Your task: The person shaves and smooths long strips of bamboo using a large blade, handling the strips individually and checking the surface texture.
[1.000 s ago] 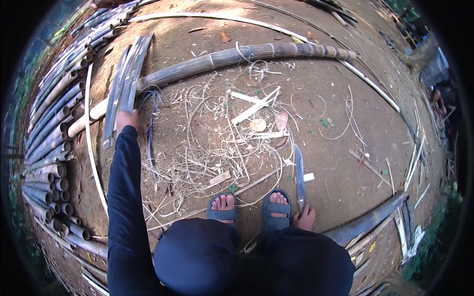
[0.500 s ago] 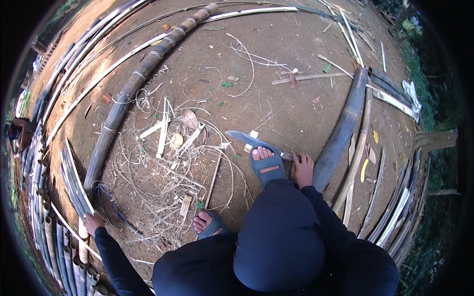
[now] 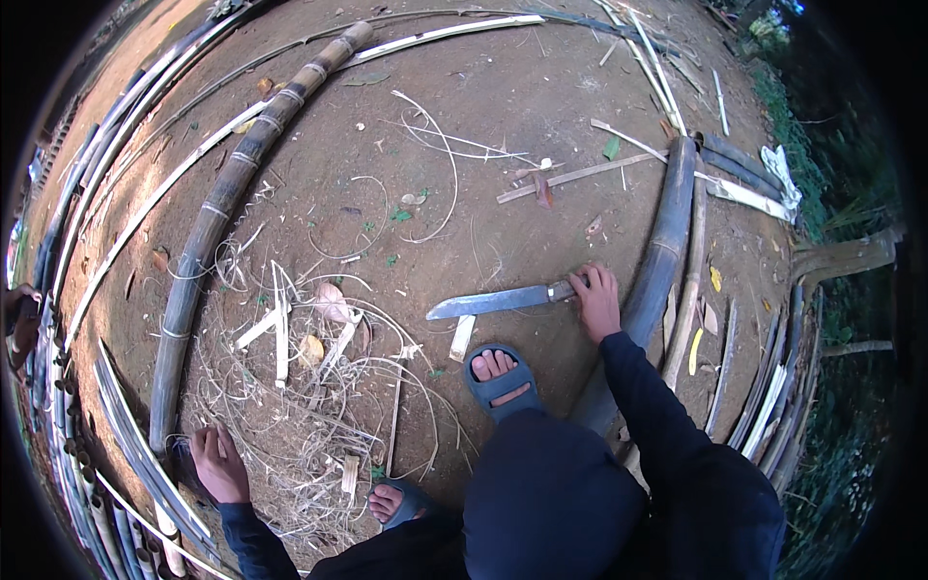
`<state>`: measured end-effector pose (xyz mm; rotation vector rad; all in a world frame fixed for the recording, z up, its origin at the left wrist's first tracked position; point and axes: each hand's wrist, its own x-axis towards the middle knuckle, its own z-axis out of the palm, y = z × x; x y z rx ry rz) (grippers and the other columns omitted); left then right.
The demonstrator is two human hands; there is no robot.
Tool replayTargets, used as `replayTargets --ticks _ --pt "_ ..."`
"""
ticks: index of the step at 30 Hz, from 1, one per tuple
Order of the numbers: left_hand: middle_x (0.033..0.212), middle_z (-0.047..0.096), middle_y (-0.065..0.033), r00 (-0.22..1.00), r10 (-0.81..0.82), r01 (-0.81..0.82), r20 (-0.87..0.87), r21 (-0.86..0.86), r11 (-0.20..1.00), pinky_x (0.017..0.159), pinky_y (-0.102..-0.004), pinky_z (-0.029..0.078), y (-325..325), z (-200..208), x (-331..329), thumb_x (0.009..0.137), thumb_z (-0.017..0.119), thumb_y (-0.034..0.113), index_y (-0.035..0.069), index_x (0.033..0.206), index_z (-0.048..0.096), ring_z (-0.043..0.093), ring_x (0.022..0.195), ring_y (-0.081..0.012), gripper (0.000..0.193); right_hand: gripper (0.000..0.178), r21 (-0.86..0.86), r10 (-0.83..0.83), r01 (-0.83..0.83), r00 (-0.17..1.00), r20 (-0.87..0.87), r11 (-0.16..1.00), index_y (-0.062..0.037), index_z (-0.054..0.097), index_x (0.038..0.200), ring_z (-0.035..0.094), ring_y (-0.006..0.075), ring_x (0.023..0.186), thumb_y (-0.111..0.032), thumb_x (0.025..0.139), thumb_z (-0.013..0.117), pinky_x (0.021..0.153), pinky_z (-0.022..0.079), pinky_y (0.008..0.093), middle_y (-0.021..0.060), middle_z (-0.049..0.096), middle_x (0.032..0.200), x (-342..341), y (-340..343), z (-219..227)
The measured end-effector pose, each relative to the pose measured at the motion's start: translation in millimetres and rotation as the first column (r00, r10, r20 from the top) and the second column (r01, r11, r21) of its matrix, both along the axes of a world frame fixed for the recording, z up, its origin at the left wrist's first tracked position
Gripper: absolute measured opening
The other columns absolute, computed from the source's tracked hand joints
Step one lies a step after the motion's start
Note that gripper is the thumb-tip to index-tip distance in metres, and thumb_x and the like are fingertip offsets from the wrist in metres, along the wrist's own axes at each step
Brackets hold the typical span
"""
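Observation:
My right hand (image 3: 597, 300) grips the dark handle of a long knife (image 3: 493, 303), its broad grey blade pointing left just above the ground. Under the blade lies a short pale wood block (image 3: 463, 336), in front of my sandalled foot (image 3: 501, 377). My left hand (image 3: 219, 466) is off to the left, its fingers loosely bent and apart, with nothing visible in them. It is near the lower end of a long bamboo pole (image 3: 206, 227) and beside a bundle of split bamboo strips (image 3: 135, 435).
Curly shavings (image 3: 319, 454) and pale offcuts (image 3: 281, 333) litter the ground between my hands. Thick dark bamboo (image 3: 657, 261) lies beside my right arm. More bamboo poles are stacked along both sides. At the far left edge another person's hand (image 3: 21, 300) shows.
My left hand has let go of the strips and moved right. My right hand has raised the knife off the ground beside my foot and swung it farther forward, over the block.

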<state>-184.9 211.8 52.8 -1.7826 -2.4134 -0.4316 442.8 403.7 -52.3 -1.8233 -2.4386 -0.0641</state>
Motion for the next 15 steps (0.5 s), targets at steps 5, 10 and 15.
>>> replayTargets --ticks 5,10,15 --pt "0.077 0.053 -0.0125 0.933 0.114 -0.084 0.341 -0.1 0.991 0.046 -0.0322 0.044 -2.5 54.2 61.0 0.093 0.055 0.008 -0.003 0.106 0.06 0.057 0.055 -0.0199 0.018 0.054 -0.087 -0.172 0.173 0.985 0.015 0.981 -0.0104 0.056 0.13 0.037 0.0361 0.134 -0.006 0.077 0.065 0.109 0.032 0.0494 0.0147 0.047 0.135 49.3 42.9 -14.2" --pt "0.094 0.067 -0.0176 0.735 0.432 -0.265 0.523 -0.365 0.893 0.078 -0.0461 0.052 -32.3 186.6 140.1 0.098 0.052 0.026 0.004 0.123 0.061 0.065 0.086 -0.0323 0.035 0.069 -0.053 -0.305 0.31 0.948 0.09 0.949 -0.0095 0.039 0.146 0.026 0.0404 0.141 -0.024 0.083 0.065 0.113 0.024 0.0532 0.0203 0.03 0.152 59.4 22.0 16.0" --pt "0.079 0.066 -0.0091 0.716 0.286 -0.129 0.636 -0.282 0.951 0.064 -0.0343 0.047 -1.6 271.1 204.0 0.107 0.038 0.031 -0.003 0.096 0.069 0.06 0.065 -0.0225 0.047 0.075 -0.049 -0.555 0.569 0.815 0.164 0.821 -0.0098 0.035 0.149 0.016 0.0441 0.145 -0.042 0.086 0.06 0.111 0.018 0.0637 0.0197 0.021 0.157 107.0 -18.9 19.7"
